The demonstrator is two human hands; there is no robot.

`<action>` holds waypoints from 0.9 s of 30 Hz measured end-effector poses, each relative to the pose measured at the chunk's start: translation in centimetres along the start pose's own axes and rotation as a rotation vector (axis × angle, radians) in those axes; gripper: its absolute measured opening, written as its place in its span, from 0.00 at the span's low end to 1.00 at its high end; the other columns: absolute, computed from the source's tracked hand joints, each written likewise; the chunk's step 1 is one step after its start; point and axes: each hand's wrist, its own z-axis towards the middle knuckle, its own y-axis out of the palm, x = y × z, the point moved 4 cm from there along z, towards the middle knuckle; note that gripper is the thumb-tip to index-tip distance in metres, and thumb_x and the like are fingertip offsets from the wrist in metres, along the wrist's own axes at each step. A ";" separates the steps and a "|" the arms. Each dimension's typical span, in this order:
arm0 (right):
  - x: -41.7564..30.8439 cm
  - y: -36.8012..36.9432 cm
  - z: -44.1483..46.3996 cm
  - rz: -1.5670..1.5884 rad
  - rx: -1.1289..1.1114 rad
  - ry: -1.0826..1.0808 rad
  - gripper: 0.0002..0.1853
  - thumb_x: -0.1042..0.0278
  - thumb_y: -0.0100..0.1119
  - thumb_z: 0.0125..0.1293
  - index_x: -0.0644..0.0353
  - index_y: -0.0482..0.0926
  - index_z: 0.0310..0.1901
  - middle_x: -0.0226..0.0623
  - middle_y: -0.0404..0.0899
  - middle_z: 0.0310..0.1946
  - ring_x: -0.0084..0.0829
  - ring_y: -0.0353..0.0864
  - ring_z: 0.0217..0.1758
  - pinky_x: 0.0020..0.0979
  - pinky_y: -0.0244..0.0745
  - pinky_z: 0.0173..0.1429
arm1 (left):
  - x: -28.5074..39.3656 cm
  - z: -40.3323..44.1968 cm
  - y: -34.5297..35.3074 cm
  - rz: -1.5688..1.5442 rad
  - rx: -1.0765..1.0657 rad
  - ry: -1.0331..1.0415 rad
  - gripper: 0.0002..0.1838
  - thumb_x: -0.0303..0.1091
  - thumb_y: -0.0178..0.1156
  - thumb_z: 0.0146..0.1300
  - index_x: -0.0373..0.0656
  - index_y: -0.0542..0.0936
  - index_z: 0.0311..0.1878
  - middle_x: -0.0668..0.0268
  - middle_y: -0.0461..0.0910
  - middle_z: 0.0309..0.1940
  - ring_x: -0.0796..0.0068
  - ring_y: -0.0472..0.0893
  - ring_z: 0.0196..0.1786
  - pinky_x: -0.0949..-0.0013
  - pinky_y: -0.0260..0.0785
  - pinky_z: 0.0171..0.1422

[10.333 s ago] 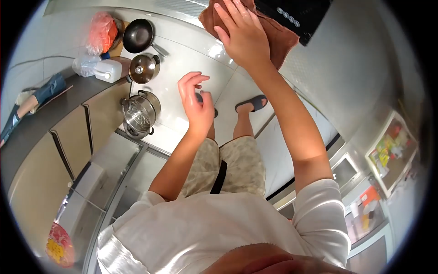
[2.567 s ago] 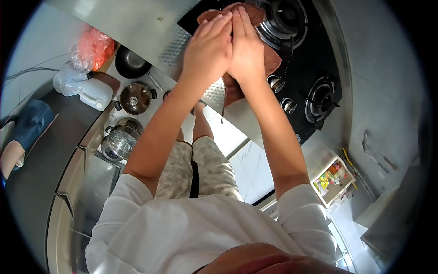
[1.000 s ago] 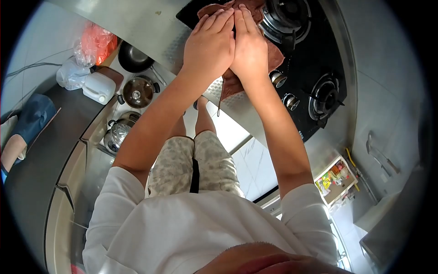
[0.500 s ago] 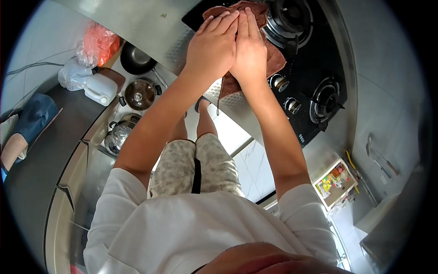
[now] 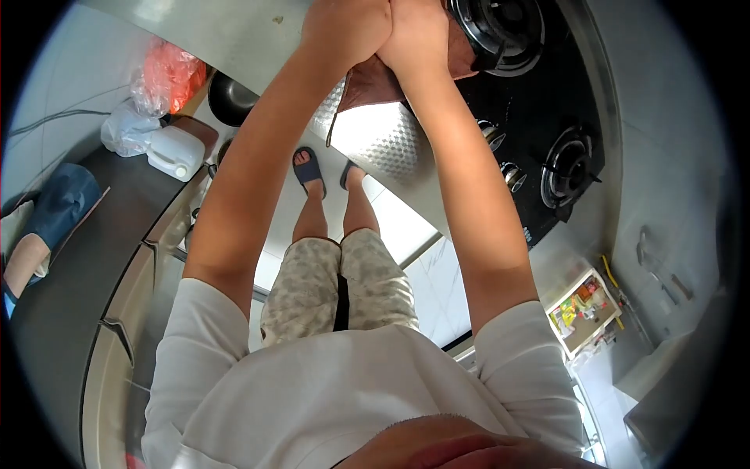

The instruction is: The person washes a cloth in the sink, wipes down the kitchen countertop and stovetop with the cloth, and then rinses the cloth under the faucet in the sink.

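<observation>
- Brown cloth (image 5: 373, 84) lies at 12 o'clock on the steel counter (image 5: 234, 31), reaching onto the black stovetop (image 5: 523, 102).
- Left hand (image 5: 350, 27) and right hand (image 5: 419, 33) touch, side by side over the cloth; fingertips out of view, finger spread cannot be told.
- Burner (image 5: 504, 27) at 1 o'clock, just beside the cloth.
- Thin loop (image 5: 330, 129) at the cloth's 8 o'clock corner.

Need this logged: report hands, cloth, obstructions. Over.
Left hand and right hand together over brown cloth, both cropped by frame. Cloth spans metal counter and black stove. Possible obstacle: large burner close beside it.
</observation>
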 end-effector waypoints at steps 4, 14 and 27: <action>-1.8 -1.8 -3.1 -0.021 -0.085 -0.001 0.37 0.63 0.52 0.73 0.78 0.58 0.78 0.67 0.59 0.79 0.59 0.59 0.84 0.48 0.54 0.87 | 1.9 -2.6 -1.8 0.003 -0.041 0.003 0.31 0.33 0.51 0.70 0.33 0.72 0.76 0.51 0.70 0.78 0.55 0.67 0.81 0.52 0.54 0.87; -1.7 -2.2 -8.7 -0.035 -0.168 0.090 0.40 0.66 0.55 0.67 0.69 0.61 0.80 0.55 0.57 0.83 0.54 0.54 0.87 0.54 0.49 0.87 | 4.4 -7.7 -1.4 -0.143 -0.101 -0.067 0.30 0.32 0.56 0.72 0.40 0.72 0.77 0.65 0.69 0.80 0.62 0.67 0.82 0.54 0.57 0.86; -2.2 2.2 0.6 -0.147 0.044 0.218 0.43 0.53 0.56 0.74 0.81 0.56 0.78 0.67 0.55 0.81 0.56 0.54 0.86 0.48 0.48 0.89 | 2.1 -8.1 -4.1 -0.356 0.309 -0.215 0.18 0.18 0.55 0.66 0.43 0.85 0.56 0.62 0.79 0.70 0.50 0.75 0.74 0.52 0.69 0.76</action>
